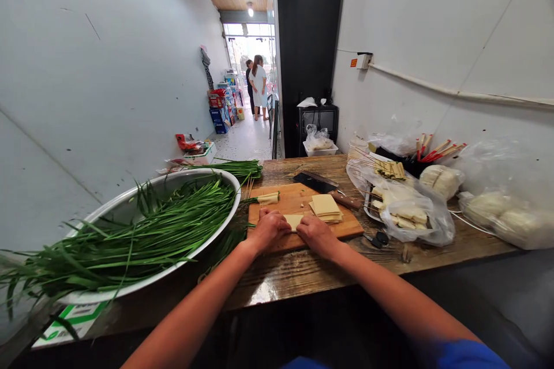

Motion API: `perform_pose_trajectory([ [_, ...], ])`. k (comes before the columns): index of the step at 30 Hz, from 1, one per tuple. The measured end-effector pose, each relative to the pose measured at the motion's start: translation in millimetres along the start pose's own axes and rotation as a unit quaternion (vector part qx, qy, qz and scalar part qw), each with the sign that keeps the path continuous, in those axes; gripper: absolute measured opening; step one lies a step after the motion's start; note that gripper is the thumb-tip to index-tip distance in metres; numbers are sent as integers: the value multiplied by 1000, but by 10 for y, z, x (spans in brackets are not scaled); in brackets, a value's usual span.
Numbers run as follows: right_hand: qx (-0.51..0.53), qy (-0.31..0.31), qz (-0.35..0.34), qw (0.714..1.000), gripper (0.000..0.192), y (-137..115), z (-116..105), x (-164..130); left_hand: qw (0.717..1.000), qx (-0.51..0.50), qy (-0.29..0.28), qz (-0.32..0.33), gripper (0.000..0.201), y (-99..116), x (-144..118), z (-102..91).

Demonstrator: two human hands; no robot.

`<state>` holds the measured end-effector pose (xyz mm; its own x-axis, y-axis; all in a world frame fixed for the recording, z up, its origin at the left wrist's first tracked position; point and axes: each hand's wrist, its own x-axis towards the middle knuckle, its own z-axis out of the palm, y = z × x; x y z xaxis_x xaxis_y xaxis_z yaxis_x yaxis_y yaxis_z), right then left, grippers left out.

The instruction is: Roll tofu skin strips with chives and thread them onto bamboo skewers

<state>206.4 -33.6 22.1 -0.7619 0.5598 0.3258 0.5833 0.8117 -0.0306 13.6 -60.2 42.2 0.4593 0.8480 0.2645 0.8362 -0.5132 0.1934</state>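
My left hand and my right hand are closed on the two ends of a pale yellow tofu sheet, low on the wooden cutting board. Its near edge looks rolled or folded; whatever lies inside is hidden by my fingers. Right of it, a small stack of square tofu sheets rests on the board. Behind my left hand lie finished-looking rolls with green ends showing. A cleaver with a wooden handle lies across the board's far right edge.
At left, a big metal basin overflows with long green chives; another chive bundle lies behind. Keys, a plastic-covered tray of skewered food and bagged food occupy the right. Two people stand far off near the door.
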Motion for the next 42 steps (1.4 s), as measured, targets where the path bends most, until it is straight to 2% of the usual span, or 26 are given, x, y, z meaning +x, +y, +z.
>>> perform_pose_trajectory([
  [5,78,-75,36,993,26,19,-124,126,1000,2,12,-12,23,18,-99,-43],
  [10,134,-69,46,988,20,78,-129,134,999,17,14,-24,23,24,-128,-63],
  [19,141,-54,71,986,16,91,-88,104,986,-56,-121,-103,16,-79,137,-189],
  [23,123,-54,71,988,19,69,-86,102,977,-65,-148,-141,16,-94,213,-234],
  [26,88,-62,63,992,25,51,-99,104,976,-62,-147,-149,16,-96,237,-233],
  [30,8,-81,55,995,26,11,-131,105,978,-78,-127,-143,18,-134,212,-168],
  [35,-64,-45,15,997,23,-76,-54,90,985,-76,-86,-129,17,-161,150,-83],
  [38,-82,-26,12,996,26,-127,19,64,996,-8,-55,-70,21,-98,115,-83],
  [42,-88,-20,-5,996,23,-129,33,31,997,71,-40,-3,25,-14,54,-111],
])
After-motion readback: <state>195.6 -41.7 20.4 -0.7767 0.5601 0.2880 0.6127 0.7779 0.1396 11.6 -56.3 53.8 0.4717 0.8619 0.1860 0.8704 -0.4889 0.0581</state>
